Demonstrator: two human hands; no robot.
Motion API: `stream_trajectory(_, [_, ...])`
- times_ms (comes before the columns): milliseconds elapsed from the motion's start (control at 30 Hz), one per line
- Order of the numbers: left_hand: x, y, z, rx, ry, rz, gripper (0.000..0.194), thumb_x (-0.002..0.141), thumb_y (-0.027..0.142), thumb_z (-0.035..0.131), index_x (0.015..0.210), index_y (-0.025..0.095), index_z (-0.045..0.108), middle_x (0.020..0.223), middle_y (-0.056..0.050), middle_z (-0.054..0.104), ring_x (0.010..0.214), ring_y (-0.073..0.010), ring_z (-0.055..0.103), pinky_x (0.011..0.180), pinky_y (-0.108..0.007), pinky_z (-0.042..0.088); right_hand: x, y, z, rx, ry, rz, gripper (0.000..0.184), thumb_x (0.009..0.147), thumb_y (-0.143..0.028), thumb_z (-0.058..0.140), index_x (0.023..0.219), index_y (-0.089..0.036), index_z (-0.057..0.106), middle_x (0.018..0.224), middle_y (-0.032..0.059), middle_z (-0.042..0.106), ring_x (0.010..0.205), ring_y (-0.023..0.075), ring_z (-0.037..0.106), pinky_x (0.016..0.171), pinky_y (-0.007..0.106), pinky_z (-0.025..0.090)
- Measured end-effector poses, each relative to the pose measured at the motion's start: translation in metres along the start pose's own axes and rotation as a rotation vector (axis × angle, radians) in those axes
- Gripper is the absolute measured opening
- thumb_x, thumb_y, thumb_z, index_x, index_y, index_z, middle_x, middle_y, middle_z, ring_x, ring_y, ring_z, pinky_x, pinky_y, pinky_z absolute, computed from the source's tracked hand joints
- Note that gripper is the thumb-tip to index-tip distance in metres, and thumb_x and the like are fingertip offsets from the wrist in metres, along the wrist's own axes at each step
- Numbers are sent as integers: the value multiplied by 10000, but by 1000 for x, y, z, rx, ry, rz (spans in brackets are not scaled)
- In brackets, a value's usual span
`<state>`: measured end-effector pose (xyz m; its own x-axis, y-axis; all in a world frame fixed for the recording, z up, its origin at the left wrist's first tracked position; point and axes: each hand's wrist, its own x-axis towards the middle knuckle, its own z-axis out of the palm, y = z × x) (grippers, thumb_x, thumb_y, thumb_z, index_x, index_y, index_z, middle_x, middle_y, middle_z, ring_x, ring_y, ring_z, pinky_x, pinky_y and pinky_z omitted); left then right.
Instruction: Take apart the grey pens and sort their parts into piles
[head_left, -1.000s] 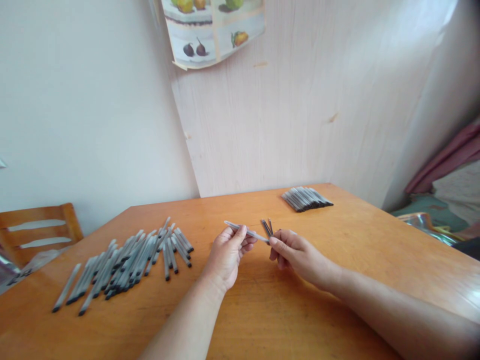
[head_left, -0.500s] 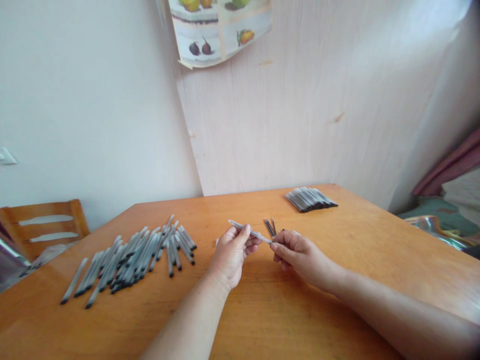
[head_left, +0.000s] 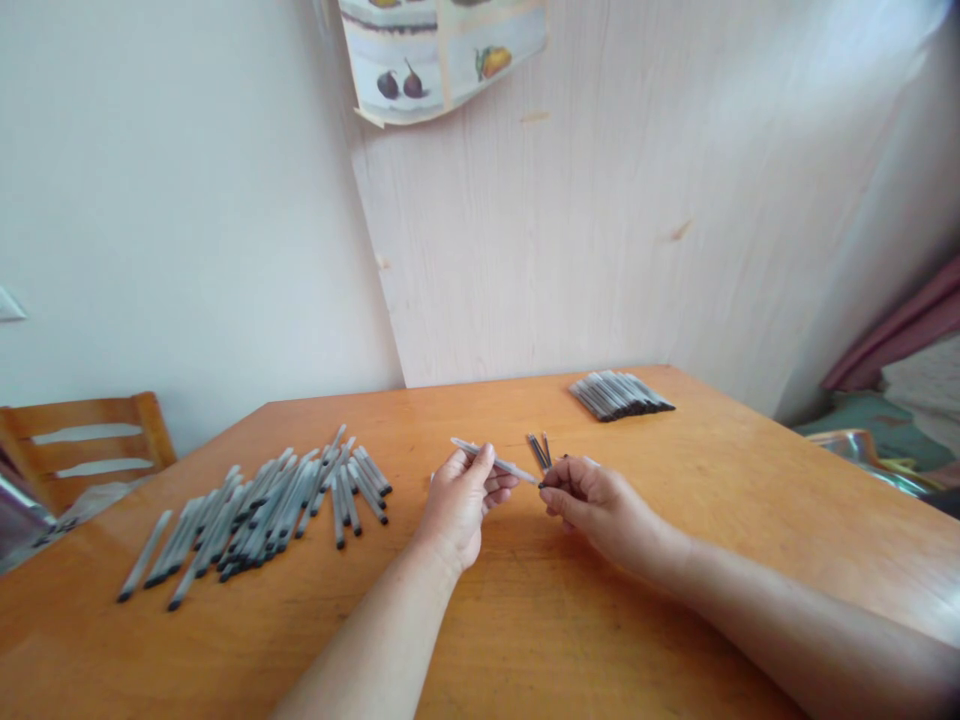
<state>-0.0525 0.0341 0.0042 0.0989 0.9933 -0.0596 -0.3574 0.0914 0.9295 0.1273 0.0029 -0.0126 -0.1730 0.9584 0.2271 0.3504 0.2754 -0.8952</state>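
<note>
My left hand (head_left: 455, 510) is closed around a pen (head_left: 516, 470) with a slim, translucent pale barrel. The pen slants down to the right, its far tip sticking out past my thumb. At its lower right end, the thumb and fingers of my right hand (head_left: 592, 505) pinch a small black end piece (head_left: 541, 485). Whether that piece is seated in the barrel or just apart from it, I cannot tell. Just beyond my right fingers lie a few thin dark sticks (head_left: 537, 450), like pen refills, partly hidden by the hand.
On the left of the wooden table (head_left: 480, 650) spreads a loose pile of pens (head_left: 277, 505) with black ends. A neater row of similar pens (head_left: 621, 396) lies at the back right. A wooden chair (head_left: 82, 435) stands beyond the left edge.
Both hands stay nearly in place around the pen. The whole view has shifted slightly, and the pen's upper tip sits a little further left.
</note>
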Motion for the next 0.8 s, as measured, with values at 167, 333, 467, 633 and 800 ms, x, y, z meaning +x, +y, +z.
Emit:
stream_trajectory(167, [2,1,-2,-32,53,-7,227,794,333,664,864,155,542,784,-77,695,651,-138,665,563,-212,478,-2,-1,-1,-130,25,-59,152,839,-335,548,854,-186,570,672,-26,540,586,100,455,535,220,364])
stream_trajectory(333, [8,4,-9,-90,123,17,196,814,311,643,871,137,573,757,-81,693,635,-127,658,563,-207,478,2,0,-10,-220,53,-68,190,854,-358,510,853,-188,594,678,-15,578,600,109,497,557,225,378])
stream_trajectory(467, [12,6,-14,-118,162,44,186,809,306,649,853,140,577,753,-77,694,660,-129,662,573,-205,478,12,5,-29,-334,211,9,231,840,-393,510,851,-189,618,659,-9,598,588,117,514,546,229,369])
stream_trajectory(633, [11,7,-14,-111,149,48,208,789,318,670,848,141,579,766,-75,695,661,-129,659,575,-209,479,20,10,-52,-556,184,92,274,812,-448,531,823,-206,658,605,-7,601,529,120,493,495,238,309])
stream_trajectory(800, [11,5,-14,-64,123,56,235,785,341,671,862,139,578,781,-84,697,657,-134,659,567,-212,475,18,9,-52,-724,64,117,228,807,-383,538,872,-237,700,711,17,668,605,134,547,531,242,297])
